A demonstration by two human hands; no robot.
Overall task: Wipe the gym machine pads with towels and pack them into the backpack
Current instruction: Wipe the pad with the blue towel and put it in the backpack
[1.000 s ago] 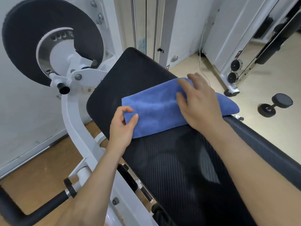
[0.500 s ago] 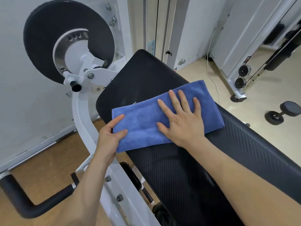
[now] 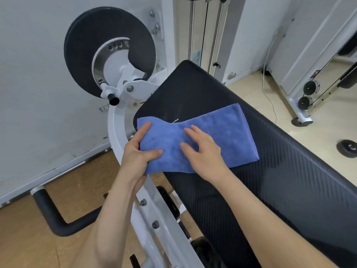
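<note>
Since the earlier frame, the blue towel (image 3: 201, 140) has slid toward the pad's left edge, and the right hand (image 3: 202, 151) has shifted with it toward the left hand (image 3: 138, 151).

Head view: the folded towel lies across the black pad (image 3: 260, 171) near its far left corner, its left end hanging past the pad's left edge. The left hand grips that overhanging end, thumb on top and fingers curled underneath. The right hand rests on the towel's middle with fingers relaxed and lightly bent, pressing the cloth onto the pad and clutching nothing. The towel's right end lies flat on the pad, short of the right edge. Beside the pad's left edge runs the white machine frame (image 3: 117, 132), carrying a round black disc (image 3: 110, 49). Below it a black padded handle (image 3: 58, 215) reaches over the wooden floor. Beyond the pad's right edge, 1 dumbbell (image 3: 347, 148) sits on the pale floor.
</note>
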